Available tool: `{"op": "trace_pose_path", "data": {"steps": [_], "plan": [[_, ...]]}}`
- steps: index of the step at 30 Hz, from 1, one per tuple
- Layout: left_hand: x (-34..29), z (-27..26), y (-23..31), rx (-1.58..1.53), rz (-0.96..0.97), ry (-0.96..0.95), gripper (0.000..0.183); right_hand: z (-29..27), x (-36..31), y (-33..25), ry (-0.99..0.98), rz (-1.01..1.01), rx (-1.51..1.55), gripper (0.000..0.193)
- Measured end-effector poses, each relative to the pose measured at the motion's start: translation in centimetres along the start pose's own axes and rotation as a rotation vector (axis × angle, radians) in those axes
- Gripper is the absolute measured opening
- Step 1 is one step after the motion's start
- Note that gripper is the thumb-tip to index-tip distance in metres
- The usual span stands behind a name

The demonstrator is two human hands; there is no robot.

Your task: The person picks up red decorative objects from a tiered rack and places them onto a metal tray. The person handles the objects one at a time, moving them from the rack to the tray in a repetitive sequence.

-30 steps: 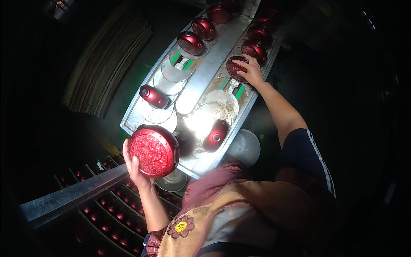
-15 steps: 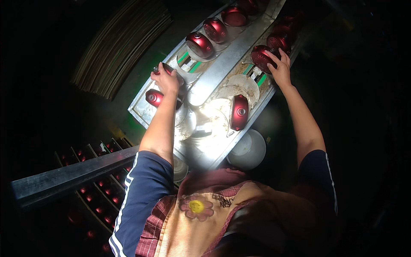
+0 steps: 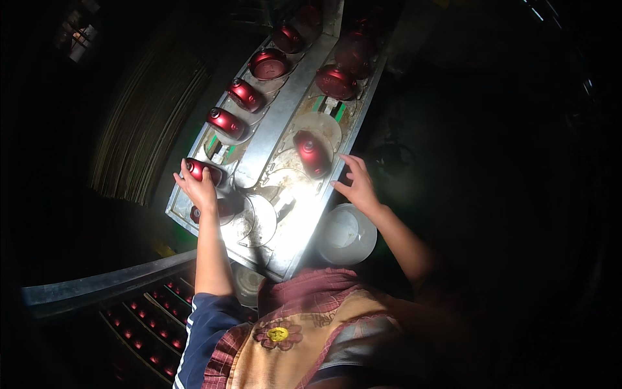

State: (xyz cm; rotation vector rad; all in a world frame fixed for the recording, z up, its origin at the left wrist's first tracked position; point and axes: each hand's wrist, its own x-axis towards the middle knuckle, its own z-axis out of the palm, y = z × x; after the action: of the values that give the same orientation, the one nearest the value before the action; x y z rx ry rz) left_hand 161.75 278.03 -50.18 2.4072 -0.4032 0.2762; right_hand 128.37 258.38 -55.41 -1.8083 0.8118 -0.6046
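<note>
My left hand (image 3: 199, 188) is closed round a glossy dark-red rounded metal part (image 3: 203, 170) with a small round boss, at the left lane of a metal conveyor. Just below that hand, another red part (image 3: 223, 209) lies partly in shadow. My right hand (image 3: 357, 182) is empty, with thumb and fingers apart, at the conveyor's right edge. Nearest to it is a lone red part (image 3: 312, 154), lying tilted over the round plates of the right lane; the hand does not touch it.
Several more red parts (image 3: 245, 94) line the left lane, and others (image 3: 336, 82) stand further up the right lane. A metal divider (image 3: 267, 133) runs between the lanes. A white bucket (image 3: 348, 235) stands below the right edge. Racks of small red pieces (image 3: 146, 324) lie lower left, behind a metal bar (image 3: 110, 279).
My right hand has let go of a red part further up the right lane and come back toward me. My left hand remains on its part. The whole view has shifted.
</note>
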Motion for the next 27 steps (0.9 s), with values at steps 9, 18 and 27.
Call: {"op": "trace_pose_path", "data": {"steps": [9,18,27], "plan": [[-15.3,-12.9,3.8,-0.804,-0.273,-0.362,0.037,8.1,9.4,-0.1,0.275,-0.002,-0.385,0.064],[-21.4,-15.9,1.7,-0.846,-0.441,-0.655,0.033,8.0,10.3,4.0,0.123,-0.086,-0.383,0.048],[-33.1,-20.7,2.7,-0.776,-0.53,-0.556,0.028,0.6,-1.0,-0.9,0.128,-0.048,-0.023,0.068]]}}
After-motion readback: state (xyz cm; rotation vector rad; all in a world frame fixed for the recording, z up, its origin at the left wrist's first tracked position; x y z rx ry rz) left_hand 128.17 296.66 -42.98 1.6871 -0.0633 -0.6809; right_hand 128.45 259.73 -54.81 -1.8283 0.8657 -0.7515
